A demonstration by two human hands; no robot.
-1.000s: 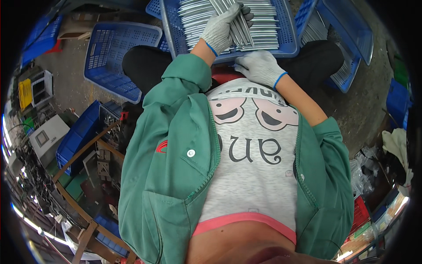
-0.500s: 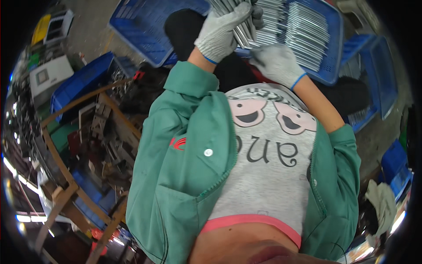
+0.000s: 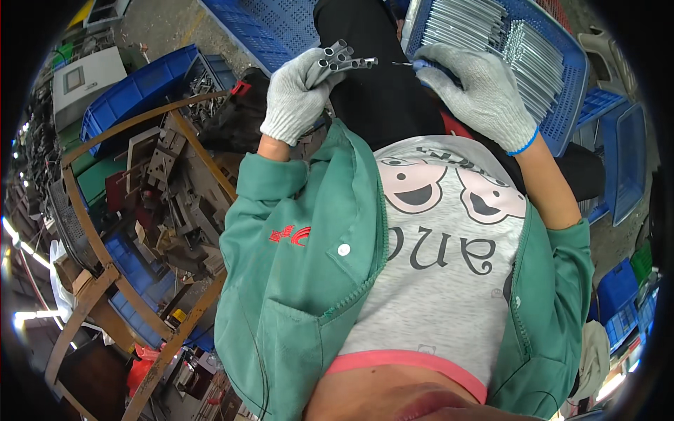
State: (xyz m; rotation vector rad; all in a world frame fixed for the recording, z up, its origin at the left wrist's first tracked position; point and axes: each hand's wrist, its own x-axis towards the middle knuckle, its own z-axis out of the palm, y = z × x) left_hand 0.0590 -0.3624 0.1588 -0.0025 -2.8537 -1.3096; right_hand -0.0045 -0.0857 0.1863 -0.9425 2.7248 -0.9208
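A bundle of several thin metal tubes (image 3: 341,58) is in my left hand (image 3: 291,95), whose gloved fingers are wrapped round it. The tubes' open round ends point right, toward my other hand. A small tool (image 3: 419,64) with a blue handle and a thin metal shaft is gripped in my gloved right hand (image 3: 486,90). Its shaft points left at the tube ends, with a gap between them. Both hands are above my lap. Just beyond my right hand, a blue plastic basket (image 3: 580,76) holds stacked shiny tubes (image 3: 537,67) in two rows.
An empty-looking blue crate (image 3: 270,31) lies beyond my left hand. More blue crates (image 3: 627,161) are at the right. On my left are a curved brown metal frame (image 3: 98,263), metal parts and a long blue bin (image 3: 133,98).
My left hand has drawn back left with the tubes, and their ends now face right. My right hand has come up from near the basket's edge, and the tool now shows in it.
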